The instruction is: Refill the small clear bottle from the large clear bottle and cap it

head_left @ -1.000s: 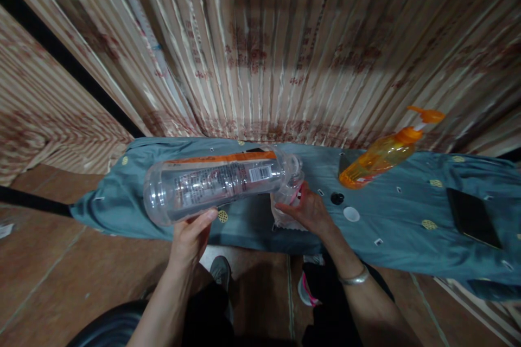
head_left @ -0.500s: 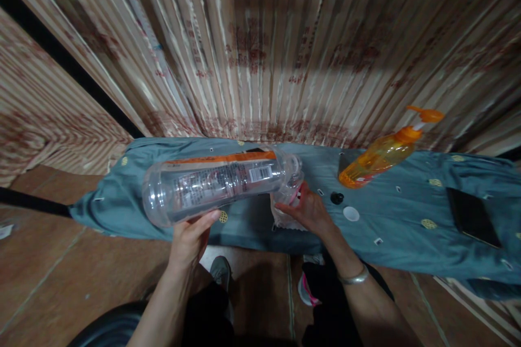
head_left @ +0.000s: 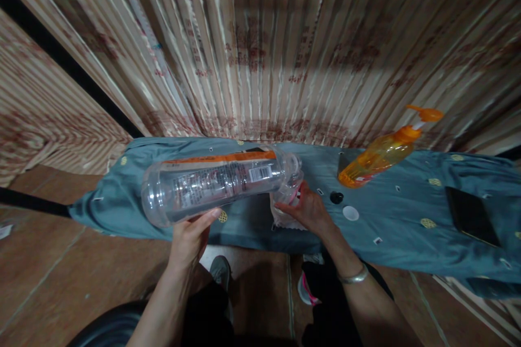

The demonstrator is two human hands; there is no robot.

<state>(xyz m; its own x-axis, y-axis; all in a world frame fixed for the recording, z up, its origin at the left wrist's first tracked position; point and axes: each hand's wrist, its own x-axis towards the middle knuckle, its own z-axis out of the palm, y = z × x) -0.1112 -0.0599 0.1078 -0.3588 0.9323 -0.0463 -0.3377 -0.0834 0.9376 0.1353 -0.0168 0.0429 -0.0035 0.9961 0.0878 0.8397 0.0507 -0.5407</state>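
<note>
Blue-green cloth (head_left: 244, 230) underneath; large clear bottle (head_left: 215, 187) above it, lying near level, neck at the small clear container (head_left: 286, 191). Left hand (head_left: 189, 236) supports the bottle's base end from below; right hand (head_left: 312, 209) grips the container. Looks like a mouth-to-mouth pouring step — can't tell if liquid flows. Next move calls for steady alignment — both hands matched. Orange pump bottle (head_left: 378, 160) off right, then white disc (head_left: 350, 213), smaller black cap (head_left: 336, 197).
</note>
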